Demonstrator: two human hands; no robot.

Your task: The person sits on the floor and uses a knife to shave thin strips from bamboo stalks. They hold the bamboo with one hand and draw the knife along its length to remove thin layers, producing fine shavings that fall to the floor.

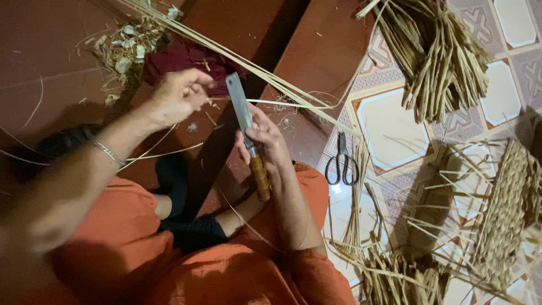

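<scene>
Two hands at work: the right hand (265,141) clenches a wooden-handled flat steel knife (247,127), blade up, while the left hand (179,95) pinches long pale straw strips (248,65) taut against it. Splitting seems underway; next calls for a steady pull along the edge.

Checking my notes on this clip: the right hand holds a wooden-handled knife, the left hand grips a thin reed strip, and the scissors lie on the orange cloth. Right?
Not quite. In the head view the scissors lie on the patterned tile floor, not the orange cloth. The right hand does hold the knife, and the left hand the reed strip.
</scene>
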